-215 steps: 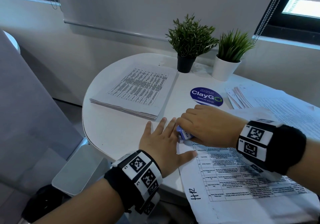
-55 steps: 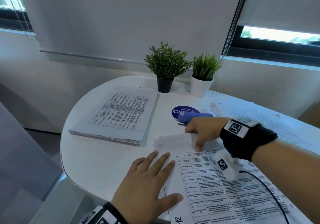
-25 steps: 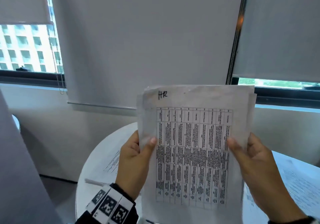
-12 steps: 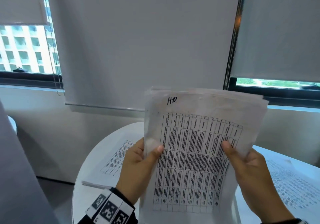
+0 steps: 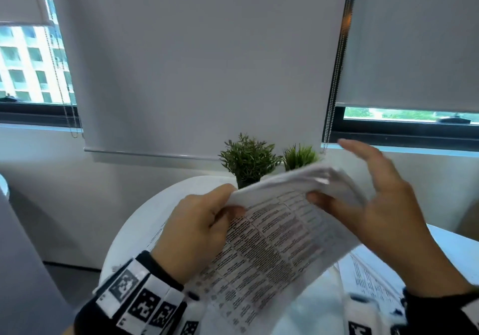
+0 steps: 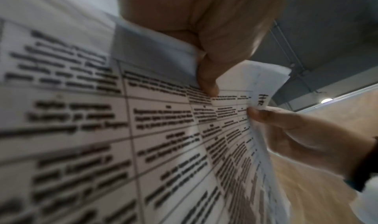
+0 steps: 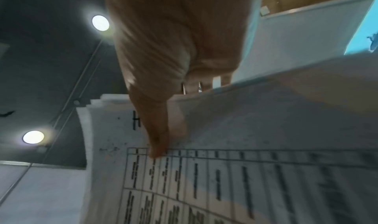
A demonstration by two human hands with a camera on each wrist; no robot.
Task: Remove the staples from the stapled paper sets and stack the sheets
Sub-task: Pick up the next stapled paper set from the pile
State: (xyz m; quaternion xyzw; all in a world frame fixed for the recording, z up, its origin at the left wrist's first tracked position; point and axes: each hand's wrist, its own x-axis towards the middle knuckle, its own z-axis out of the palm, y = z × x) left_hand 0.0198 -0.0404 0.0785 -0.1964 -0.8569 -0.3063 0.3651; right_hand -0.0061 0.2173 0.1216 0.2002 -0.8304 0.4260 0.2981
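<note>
A paper set (image 5: pixel 272 244) printed with a table is held in the air over the round white table (image 5: pixel 155 213). Its top edge curls over away from me, with the sheets fanned apart. My left hand (image 5: pixel 202 228) grips its left edge, thumb on the printed face. My right hand (image 5: pixel 368 210) pinches the right part near the top: thumb on the front, fingers spread behind and above the sheets. The left wrist view shows the left thumb (image 6: pixel 208 85) on the paper set (image 6: pixel 163 122). The right thumb (image 7: pixel 157 138) presses the page (image 7: pixel 225 187) below a handwritten mark. No staple shows.
Two small potted plants (image 5: pixel 246 161) (image 5: pixel 299 157) stand at the table's far edge behind the paper. More printed sheets (image 5: pixel 368 280) lie on the table at the right. A sliver of another stack (image 5: pixel 155 233) shows beside my left hand. Blind chains hang by the windows.
The paper set, held upright in both hands before, has dropped lower and its top has bent forward. My right fingers have spread open behind it.
</note>
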